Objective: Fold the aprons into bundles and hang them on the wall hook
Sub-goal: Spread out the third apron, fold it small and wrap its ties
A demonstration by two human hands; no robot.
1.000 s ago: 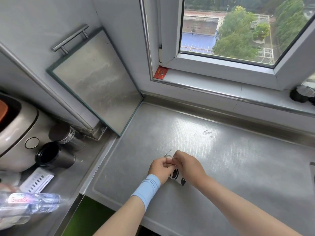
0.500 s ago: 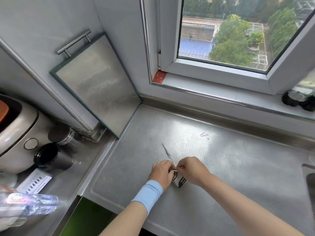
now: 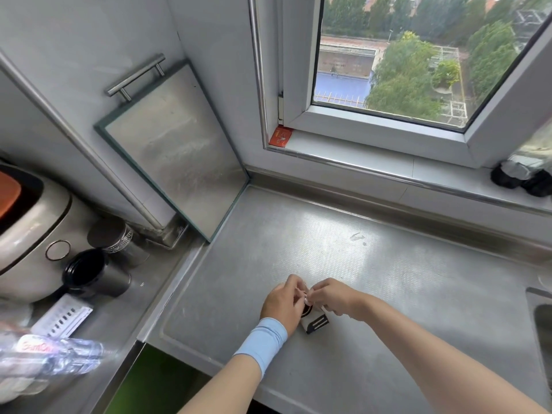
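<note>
A small white bundle with black markings [image 3: 316,322] lies on the steel counter [image 3: 373,279] between my hands. It looks like a tightly folded apron, though most of it is hidden. My left hand [image 3: 282,300], with a light blue wristband, curls its fingers around the bundle's left side. My right hand [image 3: 330,295] pinches at its top, fingertips meeting the left hand's. No wall hook is in view.
A metal board with a handle [image 3: 176,150] leans in the corner on the left. Two dark cups [image 3: 95,273], a rice cooker [image 3: 27,231] and a plastic bottle [image 3: 50,357] crowd the left counter. A sink edge [image 3: 540,318] sits at right; dark objects [image 3: 522,174] rest on the windowsill.
A thin strap that stuck up from the bundle half a second ago is no longer visible. Both hands have stayed together on the bundle.
</note>
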